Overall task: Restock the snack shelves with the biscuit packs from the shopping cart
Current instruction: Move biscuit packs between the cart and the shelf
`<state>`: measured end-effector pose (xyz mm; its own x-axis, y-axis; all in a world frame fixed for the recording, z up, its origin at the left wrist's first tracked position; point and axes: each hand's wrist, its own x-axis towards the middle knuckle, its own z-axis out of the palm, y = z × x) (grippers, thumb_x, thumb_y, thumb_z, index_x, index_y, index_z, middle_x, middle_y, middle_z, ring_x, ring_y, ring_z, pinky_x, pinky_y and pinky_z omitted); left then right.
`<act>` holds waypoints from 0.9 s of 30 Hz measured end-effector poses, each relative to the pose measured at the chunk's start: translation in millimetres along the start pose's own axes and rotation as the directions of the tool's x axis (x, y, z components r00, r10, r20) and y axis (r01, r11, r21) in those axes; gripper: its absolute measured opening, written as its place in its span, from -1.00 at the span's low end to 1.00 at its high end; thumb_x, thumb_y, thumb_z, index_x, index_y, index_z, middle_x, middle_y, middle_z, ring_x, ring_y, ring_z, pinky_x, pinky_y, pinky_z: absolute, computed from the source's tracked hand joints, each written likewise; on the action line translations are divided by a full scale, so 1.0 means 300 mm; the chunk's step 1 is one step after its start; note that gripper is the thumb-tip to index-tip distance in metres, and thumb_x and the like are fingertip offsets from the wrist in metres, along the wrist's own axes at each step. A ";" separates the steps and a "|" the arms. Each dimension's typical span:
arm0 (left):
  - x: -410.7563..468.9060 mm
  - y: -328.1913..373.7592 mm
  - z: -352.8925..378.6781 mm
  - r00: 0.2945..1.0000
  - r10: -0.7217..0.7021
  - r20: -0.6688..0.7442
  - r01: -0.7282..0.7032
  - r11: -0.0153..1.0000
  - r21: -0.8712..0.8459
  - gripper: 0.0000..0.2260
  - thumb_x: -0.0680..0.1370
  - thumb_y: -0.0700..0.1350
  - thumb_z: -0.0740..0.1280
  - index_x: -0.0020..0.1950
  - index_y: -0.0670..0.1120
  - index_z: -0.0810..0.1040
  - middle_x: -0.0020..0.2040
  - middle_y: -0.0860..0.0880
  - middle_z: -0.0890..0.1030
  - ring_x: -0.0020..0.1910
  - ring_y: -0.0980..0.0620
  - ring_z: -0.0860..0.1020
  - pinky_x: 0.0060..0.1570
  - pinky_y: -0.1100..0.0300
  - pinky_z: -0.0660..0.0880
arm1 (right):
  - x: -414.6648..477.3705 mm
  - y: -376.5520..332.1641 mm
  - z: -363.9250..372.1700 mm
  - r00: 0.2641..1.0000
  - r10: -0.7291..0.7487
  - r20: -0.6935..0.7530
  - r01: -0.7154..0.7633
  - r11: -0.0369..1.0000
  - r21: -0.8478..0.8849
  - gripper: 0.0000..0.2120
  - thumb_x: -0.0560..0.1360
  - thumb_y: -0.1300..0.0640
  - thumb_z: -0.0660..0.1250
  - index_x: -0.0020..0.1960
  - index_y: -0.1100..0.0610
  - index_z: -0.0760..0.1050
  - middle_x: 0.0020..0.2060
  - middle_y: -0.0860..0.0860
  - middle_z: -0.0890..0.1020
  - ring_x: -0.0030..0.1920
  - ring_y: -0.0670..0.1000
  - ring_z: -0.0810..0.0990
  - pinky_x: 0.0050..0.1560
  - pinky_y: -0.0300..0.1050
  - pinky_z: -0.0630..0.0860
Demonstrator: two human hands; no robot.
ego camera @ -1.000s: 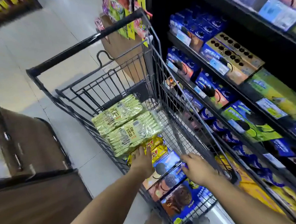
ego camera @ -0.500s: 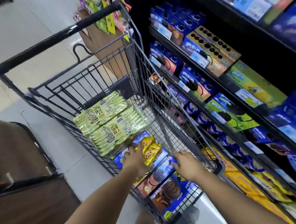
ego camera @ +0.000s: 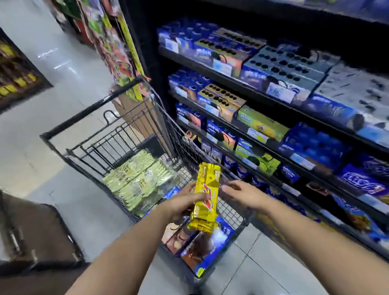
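Left hand [ego camera: 184,203] clamps yellow pack [ego camera: 206,197], long axis pointing away; open right hand [ego camera: 242,193] just beside, nearer shelves [ego camera: 265,98].

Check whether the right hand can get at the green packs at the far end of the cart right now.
Probably yes. The right hand is empty and open above the cart, whose top is open. The green packs lie uncovered on top. Only the yellow pack in the left hand is close by.

You're looking at a glossy yellow foil pack [ego camera: 205,197] catching light at centre frame, above a matt black wire cart [ego camera: 140,118] (clear plastic-wrapped green packs [ego camera: 137,178] inside).
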<state>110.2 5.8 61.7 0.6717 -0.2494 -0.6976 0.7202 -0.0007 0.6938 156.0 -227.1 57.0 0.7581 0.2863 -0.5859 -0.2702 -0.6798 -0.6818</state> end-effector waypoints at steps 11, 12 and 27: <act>-0.127 0.125 0.655 0.906 -0.144 0.398 0.020 0.954 0.300 -0.71 0.39 -0.03 0.49 0.10 -0.03 0.67 -0.03 -0.07 0.72 -0.15 0.02 0.70 -0.09 0.10 0.64 | -0.611 0.320 -0.384 0.999 -0.032 -0.035 0.047 0.619 0.784 -0.44 0.26 -0.27 0.57 0.15 -0.05 0.55 -0.17 0.01 0.57 -0.34 -0.08 0.49 -0.34 -0.26 0.45; -0.122 0.131 0.711 0.889 -0.179 0.422 0.025 0.938 0.346 -0.70 0.40 -0.03 0.48 0.12 -0.04 0.65 -0.04 -0.06 0.73 -0.16 0.03 0.70 -0.11 0.12 0.64 | -0.660 0.367 -0.408 0.999 -0.025 -0.034 0.042 0.604 0.796 -0.38 0.16 -0.30 0.62 0.12 -0.07 0.58 -0.11 0.05 0.60 -0.22 -0.02 0.54 -0.21 -0.19 0.53; -0.129 0.019 1.478 0.770 -0.215 0.601 -0.008 0.938 0.345 -0.49 0.43 0.38 0.29 0.11 0.04 0.71 0.18 -0.19 0.66 0.22 -0.21 0.60 0.22 -0.11 0.52 | -1.501 0.879 -0.418 0.625 0.549 -0.555 0.575 0.157 0.803 -0.48 0.36 -0.08 0.48 0.24 0.03 0.44 -0.02 0.09 0.67 -0.14 0.04 0.65 -0.17 -0.06 0.55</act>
<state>11.3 -414.0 172.0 0.2582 -0.7739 -0.5782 0.6107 -0.3330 0.7184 -182.3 -620.1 196.0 0.6547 -0.5688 -0.4978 -0.0834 0.6002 -0.7955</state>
